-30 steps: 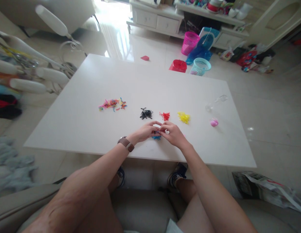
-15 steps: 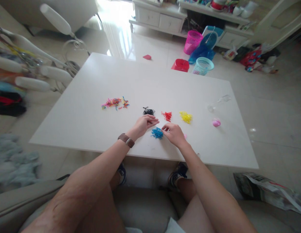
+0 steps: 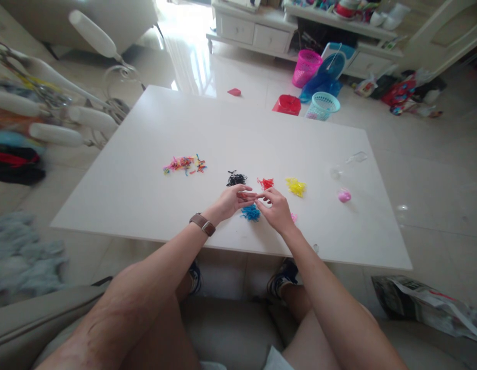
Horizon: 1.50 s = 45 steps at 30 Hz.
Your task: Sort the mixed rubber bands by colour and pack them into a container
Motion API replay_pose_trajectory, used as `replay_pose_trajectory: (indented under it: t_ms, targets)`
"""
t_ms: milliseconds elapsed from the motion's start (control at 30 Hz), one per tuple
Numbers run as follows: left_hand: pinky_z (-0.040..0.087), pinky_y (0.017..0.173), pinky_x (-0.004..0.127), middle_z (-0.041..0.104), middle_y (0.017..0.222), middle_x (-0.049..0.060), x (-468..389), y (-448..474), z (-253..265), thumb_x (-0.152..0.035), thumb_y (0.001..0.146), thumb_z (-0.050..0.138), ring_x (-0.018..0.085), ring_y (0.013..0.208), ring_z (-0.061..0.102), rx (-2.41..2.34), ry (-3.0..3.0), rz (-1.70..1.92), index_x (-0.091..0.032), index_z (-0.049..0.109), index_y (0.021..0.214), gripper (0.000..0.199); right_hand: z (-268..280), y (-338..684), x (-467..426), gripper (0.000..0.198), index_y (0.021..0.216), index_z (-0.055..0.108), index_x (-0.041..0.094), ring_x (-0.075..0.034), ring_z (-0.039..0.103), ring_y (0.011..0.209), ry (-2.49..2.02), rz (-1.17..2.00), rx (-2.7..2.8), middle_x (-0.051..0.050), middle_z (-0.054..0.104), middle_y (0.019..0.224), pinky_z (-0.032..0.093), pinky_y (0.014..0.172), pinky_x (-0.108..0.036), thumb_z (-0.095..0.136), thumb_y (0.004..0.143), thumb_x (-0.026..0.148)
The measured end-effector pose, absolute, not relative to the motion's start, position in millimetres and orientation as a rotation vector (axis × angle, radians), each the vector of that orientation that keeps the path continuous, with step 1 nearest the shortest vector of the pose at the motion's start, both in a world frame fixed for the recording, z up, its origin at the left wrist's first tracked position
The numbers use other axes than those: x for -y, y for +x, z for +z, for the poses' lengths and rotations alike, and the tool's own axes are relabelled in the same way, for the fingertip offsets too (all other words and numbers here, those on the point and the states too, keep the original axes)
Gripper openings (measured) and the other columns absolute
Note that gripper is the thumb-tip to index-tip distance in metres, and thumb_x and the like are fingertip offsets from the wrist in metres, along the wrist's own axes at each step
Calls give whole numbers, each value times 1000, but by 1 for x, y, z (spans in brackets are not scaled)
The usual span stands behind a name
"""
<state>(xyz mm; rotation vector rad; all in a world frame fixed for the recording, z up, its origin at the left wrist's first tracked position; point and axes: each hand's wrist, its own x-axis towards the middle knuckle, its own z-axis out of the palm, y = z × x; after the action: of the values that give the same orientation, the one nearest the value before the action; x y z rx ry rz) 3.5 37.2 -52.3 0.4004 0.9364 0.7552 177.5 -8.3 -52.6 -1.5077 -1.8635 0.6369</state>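
My left hand (image 3: 234,200) is turned palm up above the table, its fingers partly curled around a few small reddish rubber bands (image 3: 244,195). Against its fingertips, my right hand (image 3: 275,209) pinches with thumb and index finger; what lies in the pinch is too small to make out. Just below both hands is a pile of blue rubber bands (image 3: 251,213). Black rubber bands (image 3: 236,179) lie beyond my left hand, and red rubber bands (image 3: 266,183) beyond my right. A pink pile (image 3: 294,217) is partly hidden by my right hand.
Yellow rubber bands (image 3: 296,187) lie to the right on the white table (image 3: 207,123). A mixed-colour pile (image 3: 182,164) sits at left. Near the right edge are a pink round object (image 3: 344,196) and a clear plastic piece (image 3: 357,156). Baskets, including a light-blue one (image 3: 323,105), stand beyond the table.
My right hand has moved up from the blue pile to the left hand's fingertips. My left hand has turned its palm further up, showing reddish bands in it.
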Motion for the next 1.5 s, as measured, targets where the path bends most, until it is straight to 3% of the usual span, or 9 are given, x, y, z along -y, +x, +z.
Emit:
replay_pose_trajectory:
  t_ms: [133,433,667,933,1200,1333,1500]
  targets:
    - [58,76,29,72,78,11,-34,6,-59,-13,85,54,18,74,72,-865,457,691,-11,65,95,14,-51,176,9,19,102,77,28,-20,61,91,-1428,679,1883,-4,62,93,50,83,-34,65,90,20]
    - [57,67,24,69,77,8,-29,9,-58,-4,78,53,15,69,69,-771,500,588,-12,65,100,26,-55,176,9,12,81,72,22,-20,59,85,-1476,653,1908,-3,59,84,47,79,-33,65,85,14]
    - [59,78,27,73,86,12,-27,10,-62,4,77,56,16,79,73,-764,473,577,-10,65,98,28,-53,175,9,11,76,61,22,-19,59,82,-1514,643,1903,-3,61,81,47,77,-32,59,84,15]
    - [53,104,35,75,105,20,-35,4,-54,13,79,48,20,101,74,-909,529,712,-7,67,96,32,-51,189,1,8,79,57,22,-18,63,69,-1673,717,1452,-2,65,74,51,70,-31,61,82,29]
    - [57,97,35,76,93,15,-45,-3,-58,-5,97,53,17,90,77,-1077,585,863,-14,52,92,10,-56,202,-5,8,75,62,21,-19,67,67,-1740,749,1342,-3,69,74,52,67,-31,64,76,29]
    - [60,85,33,76,83,13,-53,-8,-61,-16,96,63,17,78,77,-1182,596,902,-15,49,87,16,-56,202,-5,8,75,68,19,-19,67,69,-1769,746,1360,-5,72,76,54,73,-33,63,74,24]
    - [60,72,28,75,75,12,-58,-17,-63,-29,88,75,17,68,75,-1252,675,902,-13,57,80,26,-60,201,-7,12,76,72,18,-19,67,73,-1752,725,1384,-6,74,81,54,78,-35,61,74,21]
